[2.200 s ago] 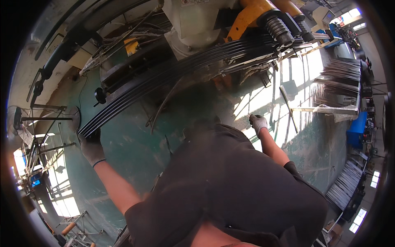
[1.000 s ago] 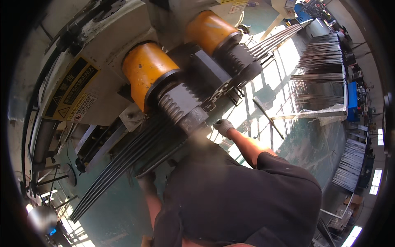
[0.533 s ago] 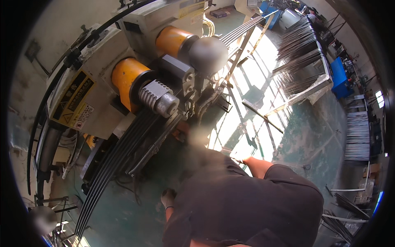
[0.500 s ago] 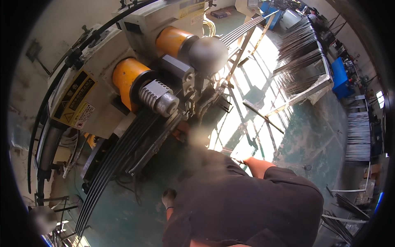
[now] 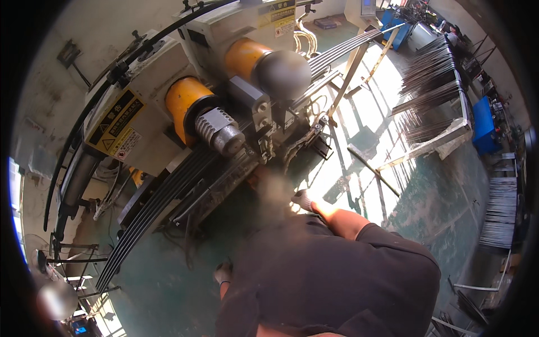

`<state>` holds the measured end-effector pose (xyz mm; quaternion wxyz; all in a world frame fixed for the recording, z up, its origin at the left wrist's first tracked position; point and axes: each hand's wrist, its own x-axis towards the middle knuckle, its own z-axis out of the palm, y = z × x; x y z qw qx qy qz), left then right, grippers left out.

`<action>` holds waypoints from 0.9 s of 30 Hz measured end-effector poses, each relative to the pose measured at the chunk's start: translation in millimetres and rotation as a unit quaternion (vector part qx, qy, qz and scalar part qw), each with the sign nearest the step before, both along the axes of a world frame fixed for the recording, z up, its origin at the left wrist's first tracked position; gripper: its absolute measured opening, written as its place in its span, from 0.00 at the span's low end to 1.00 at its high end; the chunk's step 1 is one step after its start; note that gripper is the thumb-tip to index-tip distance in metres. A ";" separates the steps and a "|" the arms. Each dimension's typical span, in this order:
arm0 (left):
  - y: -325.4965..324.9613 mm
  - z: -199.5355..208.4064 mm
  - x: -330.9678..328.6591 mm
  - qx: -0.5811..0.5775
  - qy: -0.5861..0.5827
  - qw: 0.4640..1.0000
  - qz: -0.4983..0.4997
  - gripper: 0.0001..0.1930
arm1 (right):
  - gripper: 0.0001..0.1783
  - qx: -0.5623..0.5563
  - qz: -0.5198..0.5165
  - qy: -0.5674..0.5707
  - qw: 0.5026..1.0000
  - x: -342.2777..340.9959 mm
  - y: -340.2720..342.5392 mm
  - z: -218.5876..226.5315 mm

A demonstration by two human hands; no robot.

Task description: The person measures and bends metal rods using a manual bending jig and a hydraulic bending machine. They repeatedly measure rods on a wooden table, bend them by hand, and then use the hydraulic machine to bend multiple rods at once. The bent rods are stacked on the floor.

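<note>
My right hand point(image 5: 304, 200), in a pale glove, is held out in front of my body, beside the sunlit floor and below the machine's middle. Its fingers look curled; whatever they may hold is too small to make out. My left hand point(image 5: 223, 273), also gloved, hangs low at my left side over the green floor, its fingers indistinct in shadow. Nearest ahead is a large machine point(image 5: 163, 64) with two orange cylindrical housings point(image 5: 187, 101) and a grooved metal roller point(image 5: 216, 129). Several dark rods point(image 5: 147, 224) run along its near side, apart from both hands.
On the right, a rack point(image 5: 455, 132) carries many thin rods point(image 5: 424, 84). A loose bar point(image 5: 373, 170) lies across the sunlit floor. Blue equipment point(image 5: 485, 126) stands behind the rack. More stacked rods point(image 5: 498, 213) are at the far right. Hoses point(image 5: 67, 146) arch along the machine's left.
My right hand has moved forward and left, coming more fully into sight. My left hand has shifted slightly left. The view has turned, so the machine and racks sit farther right.
</note>
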<state>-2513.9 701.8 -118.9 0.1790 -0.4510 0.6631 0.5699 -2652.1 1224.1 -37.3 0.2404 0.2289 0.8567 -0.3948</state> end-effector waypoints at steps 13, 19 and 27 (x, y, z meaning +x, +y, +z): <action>43.1 -44.6 -18.5 -0.116 0.006 0.975 -0.187 0.21 | 0.25 0.109 0.161 -0.169 0.966 82.4 71.8 7.0; 75.0 -5.2 -45.5 -0.104 0.009 0.972 -0.212 0.21 | 0.25 0.115 0.226 -0.136 0.958 60.6 66.7 -33.6; 128.6 27.2 -103.2 -0.078 0.014 0.963 -0.256 0.20 | 0.26 0.140 0.120 -0.143 0.972 22.8 62.7 -77.8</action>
